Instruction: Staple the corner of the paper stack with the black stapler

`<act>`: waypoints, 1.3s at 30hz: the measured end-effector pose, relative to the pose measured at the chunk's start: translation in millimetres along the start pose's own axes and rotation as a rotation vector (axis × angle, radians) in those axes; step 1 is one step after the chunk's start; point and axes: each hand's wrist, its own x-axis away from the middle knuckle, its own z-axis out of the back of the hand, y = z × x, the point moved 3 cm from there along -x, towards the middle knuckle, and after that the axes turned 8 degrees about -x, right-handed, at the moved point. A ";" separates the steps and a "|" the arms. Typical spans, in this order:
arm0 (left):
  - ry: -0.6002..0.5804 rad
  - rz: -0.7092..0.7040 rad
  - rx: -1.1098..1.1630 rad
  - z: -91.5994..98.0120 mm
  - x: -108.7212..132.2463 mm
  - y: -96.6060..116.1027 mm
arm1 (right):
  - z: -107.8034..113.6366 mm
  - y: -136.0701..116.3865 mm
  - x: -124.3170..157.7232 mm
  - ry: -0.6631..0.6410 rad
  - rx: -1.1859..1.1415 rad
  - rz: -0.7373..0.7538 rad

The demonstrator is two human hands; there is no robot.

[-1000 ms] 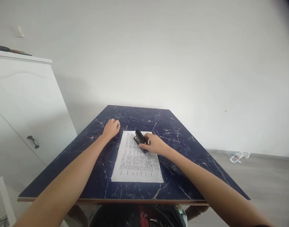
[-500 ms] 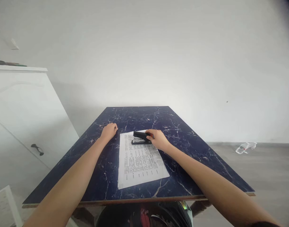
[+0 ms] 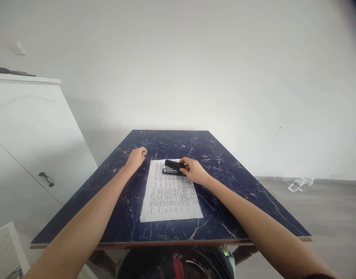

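Observation:
Printed sheets of paper [image 3: 170, 197] lie on the dark blue marble-patterned table [image 3: 224, 224]. Over their upper part is a black stapler [image 3: 172, 166], its jaws pointing left and apart. My right hand [image 3: 194, 169] grips the stapler's rear end, thumb in front and fingers behind. Left of the paper's top corner, my left hand [image 3: 137, 158] rests on the table with its fingers curled; whether anything is inside them is hidden.
A white cabinet [image 3: 29, 128] with a dark handle stands at the left. Behind the table is a pale wall [image 3: 178, 69]. Clear plastic items [image 3: 300, 184] lie on the floor at the right.
The paper's near edge has swung left and away from the table's front edge. My left hand is slightly farther forward, its fingers a little looser. The stapler is still in my right hand.

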 end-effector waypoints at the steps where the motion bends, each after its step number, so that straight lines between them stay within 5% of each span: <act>1: -0.007 -0.006 0.057 3.5 1.5 6.3 | 0.7 0.9 -0.2 -0.011 -0.019 0.001; 5: -0.068 -0.054 0.301 13.6 9.1 36.6 | 5.0 8.2 -3.7 -0.002 -0.151 -0.054; 11: -0.083 -0.159 0.295 17.9 13.4 57.8 | 0.3 23.1 -7.0 -0.045 -0.555 -0.251; 16: 0.057 -0.062 0.049 12.3 4.6 17.1 | 0.5 22.7 -5.1 -0.076 -0.708 -0.313; 22: -0.010 0.049 -0.017 -5.3 -5.8 -36.9 | 0.6 22.9 -5.8 -0.059 -0.718 -0.325; 30: 0.016 0.083 0.063 -2.6 -8.3 -34.5 | -0.5 25.1 -4.8 -0.079 -0.863 -0.389; 32: 0.106 0.093 0.208 4.1 -6.4 -22.6 | -0.1 25.0 -5.0 -0.073 -0.893 -0.419; 35: 0.248 0.131 0.838 11.9 -2.0 -0.6 | 0.8 24.2 -6.0 -0.049 -0.902 -0.450; 39: -0.038 0.196 1.162 4.6 3.8 26.9 | 0.8 25.8 -7.0 -0.004 -0.872 -0.475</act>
